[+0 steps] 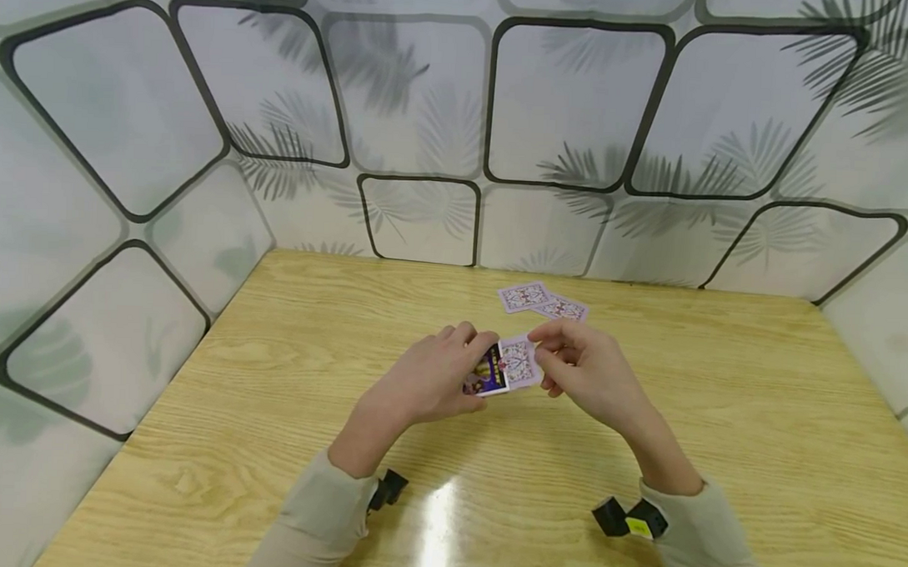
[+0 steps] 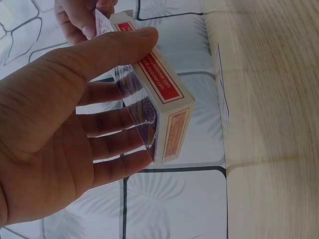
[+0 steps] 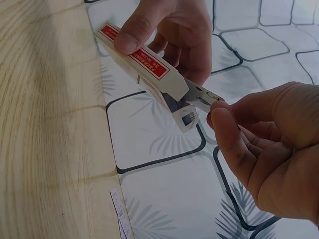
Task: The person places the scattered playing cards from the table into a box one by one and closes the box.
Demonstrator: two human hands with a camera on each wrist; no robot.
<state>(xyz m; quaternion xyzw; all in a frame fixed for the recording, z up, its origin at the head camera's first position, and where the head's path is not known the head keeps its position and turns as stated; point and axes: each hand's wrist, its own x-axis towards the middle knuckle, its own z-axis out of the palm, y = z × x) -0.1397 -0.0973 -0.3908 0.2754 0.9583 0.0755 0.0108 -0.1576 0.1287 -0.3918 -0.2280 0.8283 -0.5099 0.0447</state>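
My left hand (image 1: 438,370) grips a playing-card box (image 2: 162,84) with its thumb on one narrow side and its fingers on the other. The box is white with red printed panels and a dark blue face, and its end flap (image 3: 187,118) hangs open. From that open end sticks out a purple-patterned playing card (image 1: 520,361). My right hand (image 3: 271,149) pinches the card's outer end between thumb and forefinger. How many cards lie inside the box is hidden. Both hands are above the table.
Two playing cards (image 1: 524,297) lie overlapping, patterned backs up, on the wooden table (image 1: 271,352) beyond the hands. A wall covering (image 1: 430,99) with leaf prints and dark outlines rises behind the table's far edge and along its left side.
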